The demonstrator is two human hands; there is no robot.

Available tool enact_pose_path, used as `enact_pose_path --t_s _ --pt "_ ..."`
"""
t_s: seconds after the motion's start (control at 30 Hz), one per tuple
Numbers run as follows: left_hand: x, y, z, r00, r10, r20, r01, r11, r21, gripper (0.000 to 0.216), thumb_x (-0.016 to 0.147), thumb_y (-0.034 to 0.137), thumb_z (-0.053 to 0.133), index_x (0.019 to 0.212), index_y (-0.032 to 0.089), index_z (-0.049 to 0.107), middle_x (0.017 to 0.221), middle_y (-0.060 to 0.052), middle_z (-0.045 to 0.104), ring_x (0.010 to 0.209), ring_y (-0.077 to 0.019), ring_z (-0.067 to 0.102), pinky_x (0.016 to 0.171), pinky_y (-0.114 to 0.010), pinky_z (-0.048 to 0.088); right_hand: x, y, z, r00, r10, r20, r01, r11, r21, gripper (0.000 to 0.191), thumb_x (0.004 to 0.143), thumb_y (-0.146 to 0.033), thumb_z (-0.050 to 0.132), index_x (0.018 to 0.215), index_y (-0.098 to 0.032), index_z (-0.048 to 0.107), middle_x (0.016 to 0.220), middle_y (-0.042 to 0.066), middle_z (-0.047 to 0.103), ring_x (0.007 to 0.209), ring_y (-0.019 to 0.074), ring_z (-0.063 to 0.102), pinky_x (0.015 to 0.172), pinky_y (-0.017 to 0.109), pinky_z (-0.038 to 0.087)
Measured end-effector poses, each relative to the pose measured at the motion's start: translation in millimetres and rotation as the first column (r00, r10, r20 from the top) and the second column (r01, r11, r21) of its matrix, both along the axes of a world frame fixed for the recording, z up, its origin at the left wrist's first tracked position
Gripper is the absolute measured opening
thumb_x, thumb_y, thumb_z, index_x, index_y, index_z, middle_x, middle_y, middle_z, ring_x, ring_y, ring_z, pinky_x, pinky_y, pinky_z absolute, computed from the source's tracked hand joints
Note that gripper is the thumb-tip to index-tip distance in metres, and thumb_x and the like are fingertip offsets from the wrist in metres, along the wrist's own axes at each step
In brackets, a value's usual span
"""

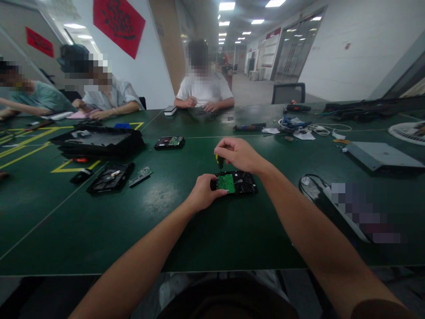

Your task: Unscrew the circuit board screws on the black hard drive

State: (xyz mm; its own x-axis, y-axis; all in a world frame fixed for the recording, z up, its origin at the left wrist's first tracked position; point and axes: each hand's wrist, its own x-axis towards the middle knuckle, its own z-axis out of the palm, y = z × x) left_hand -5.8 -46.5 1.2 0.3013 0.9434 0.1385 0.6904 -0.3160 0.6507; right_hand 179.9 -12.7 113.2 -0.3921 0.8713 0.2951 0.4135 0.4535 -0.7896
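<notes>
A black hard drive (246, 182) with a green circuit board (226, 182) facing up lies flat on the table in front of me. My left hand (204, 191) grips its left end, the thumb along the near edge and the fingers at the far side. Above the drive's far edge, my right hand (237, 154) is closed around a short screwdriver with a yellow and black handle (219, 160). The screwdriver points down towards the board's far edge; whether its tip touches a screw is too small to tell.
Left stand a second hard drive (169, 142), a loose circuit board (141, 176), a black plastic frame (111, 177) and a large black casing (98, 139). Right are a metal box (381, 157), a power strip (347, 212) and cables (320, 129). A person (204, 91) sits opposite; others sit left.
</notes>
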Motion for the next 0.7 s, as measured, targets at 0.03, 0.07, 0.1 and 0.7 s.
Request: enact_pose_path --t_s 0.03,0.07,0.1,0.7 --pt "0.1 0.3 -0.3 1.000 0.001 0.001 -0.001 1.000 0.001 0.060 0.079 0.049 0.079 0.126 0.016 0.062 0.125 -0.015 0.063 0.120 -0.0327 0.058 0.103 -0.046 0.048 0.1 -0.3 0.3 1.000 0.004 -0.001 -0.004 1.000 -0.002 0.021 0.094 -0.039 0.059 0.090 -0.020 0.067 0.084 0.002 0.070 0.062 0.0118 0.056 0.059 0.026 0.044" --pt "0.2 0.6 -0.6 1.000 0.001 0.002 -0.001 1.000 0.001 0.060 0.079 0.049 0.079 0.125 0.016 0.062 0.124 -0.015 0.063 0.120 -0.0326 0.058 0.102 -0.046 0.048 0.1 -0.7 0.5 1.000 0.013 -0.004 -0.013 1.000 -0.003 0.021 0.095 -0.039 0.058 0.090 -0.020 0.067 0.086 0.002 0.070 0.059 0.0107 0.055 0.057 0.026 0.043" --pt "0.3 0.9 -0.9 1.000 0.002 0.004 -0.002 1.000 0.001 0.060 0.078 0.049 0.079 0.126 0.016 0.062 0.125 -0.015 0.064 0.119 -0.0325 0.058 0.102 -0.046 0.048 -0.1 -1.0 0.7 1.000 0.026 -0.008 -0.026 1.000 -0.004 0.021 0.096 -0.039 0.057 0.091 -0.020 0.067 0.089 0.002 0.072 0.057 0.0097 0.054 0.056 0.026 0.043" --pt "-0.8 3.1 -4.6 1.000 0.001 0.016 -0.002 1.000 0.009 0.060 0.077 0.048 0.081 0.123 0.015 0.062 0.125 -0.015 0.063 0.120 -0.0326 0.057 0.104 -0.047 0.048 0.9 1.8 -2.5 0.999 -0.043 -0.014 0.043 0.999 -0.020 0.018 0.091 -0.039 0.063 0.090 -0.021 0.063 0.081 0.002 0.068 0.060 0.0126 0.057 0.056 0.029 0.043"
